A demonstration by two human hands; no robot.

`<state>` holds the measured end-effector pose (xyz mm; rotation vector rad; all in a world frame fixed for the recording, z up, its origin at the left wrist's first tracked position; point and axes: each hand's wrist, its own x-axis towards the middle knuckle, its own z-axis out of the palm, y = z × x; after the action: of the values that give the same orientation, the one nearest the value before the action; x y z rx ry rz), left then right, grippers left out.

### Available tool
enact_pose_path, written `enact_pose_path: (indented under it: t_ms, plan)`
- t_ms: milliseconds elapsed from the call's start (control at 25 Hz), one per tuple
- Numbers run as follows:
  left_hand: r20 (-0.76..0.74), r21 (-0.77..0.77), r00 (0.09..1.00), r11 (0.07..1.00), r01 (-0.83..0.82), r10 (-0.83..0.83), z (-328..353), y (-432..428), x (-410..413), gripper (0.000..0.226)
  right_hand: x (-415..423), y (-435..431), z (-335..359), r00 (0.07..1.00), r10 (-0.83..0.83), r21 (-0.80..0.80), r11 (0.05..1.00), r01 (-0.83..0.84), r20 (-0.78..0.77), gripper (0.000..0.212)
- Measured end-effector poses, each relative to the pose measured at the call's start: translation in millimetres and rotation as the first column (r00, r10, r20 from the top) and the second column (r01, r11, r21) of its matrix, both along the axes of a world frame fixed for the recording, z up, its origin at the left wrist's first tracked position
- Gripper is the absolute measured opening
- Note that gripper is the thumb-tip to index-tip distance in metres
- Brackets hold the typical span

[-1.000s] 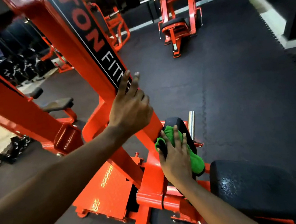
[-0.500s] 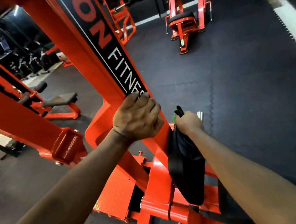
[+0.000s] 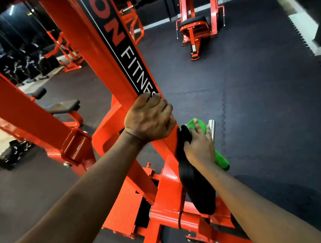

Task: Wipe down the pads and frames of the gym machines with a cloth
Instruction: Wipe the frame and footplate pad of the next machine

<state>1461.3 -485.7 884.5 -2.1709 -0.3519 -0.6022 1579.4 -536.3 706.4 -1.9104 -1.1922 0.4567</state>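
Observation:
An orange machine frame beam [image 3: 93, 48] with a black lettered strip slants down through the middle. My left hand [image 3: 150, 120] grips this beam just below the lettering, fingers curled round it. To its right stands a narrow black pad [image 3: 197, 190] on the orange base. My right hand [image 3: 199, 144] presses a green cloth [image 3: 220, 159] against the pad's upper right side, with the thumb on the pad's edge. Part of the cloth shows above the fingers and part hangs below the wrist.
A chrome peg [image 3: 211, 130] sticks up right beside the cloth. A black seat pad [image 3: 292, 195] lies at lower right. Another orange machine [image 3: 196, 27] stands at the back, a flat bench [image 3: 64, 107] at left. Dark rubber floor mats [image 3: 263, 87] spread to the right.
My left hand went from reaching with straight fingers to gripping the beam. My right hand moved with the cloth from the pad's front face over its top to its right side.

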Motion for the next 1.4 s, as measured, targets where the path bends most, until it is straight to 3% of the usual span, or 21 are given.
enact_pose_path:
  t_ms: [240,400,480,600,840,920,1040,1160,1400]
  plan:
    - [-0.004,0.008,0.999,0.999,0.035,-0.035,-3,-1,0,0.022,-36,-64,-17,0.999,0.003,0.191,0.982,-0.011,0.04,0.054]
    - [0.014,0.063,0.999,0.997,0.051,-0.052,-5,-1,1,0.024,-58,-97,-32,0.996,0.0,0.218,0.976,-0.018,0.086,0.066]
    - [0.019,0.069,0.997,0.995,0.071,-0.072,-5,2,-1,0.024,-56,-91,-32,0.997,-0.003,0.204,0.979,-0.013,0.08,0.06]
    - [0.025,0.074,0.994,0.992,0.101,-0.103,-8,6,0,0.023,-39,-60,-18,1.0,-0.007,0.152,0.988,0.004,0.019,0.054]
    - [0.049,0.121,0.987,0.982,0.143,-0.15,-11,10,-1,0.021,7,14,3,1.0,-0.007,-0.11,0.994,0.007,0.006,0.05]
    - [0.061,0.131,0.985,0.98,0.15,-0.159,-12,10,-1,0.021,25,37,11,0.997,-0.053,-0.19,0.981,0.04,-0.063,0.041]
    - [0.06,0.137,0.982,0.976,0.17,-0.18,-14,12,-2,0.022,36,50,18,0.986,-0.104,-0.269,0.961,0.066,-0.128,0.045]
    - [0.057,0.133,0.98,0.975,0.179,-0.188,-14,13,-2,0.022,25,33,3,0.998,-0.053,-0.113,0.992,0.048,-0.045,0.037]
    - [0.07,0.107,0.98,0.978,0.179,-0.187,-11,8,-1,0.022,-6,-21,-19,0.999,0.024,0.19,0.981,-0.028,0.023,0.049]
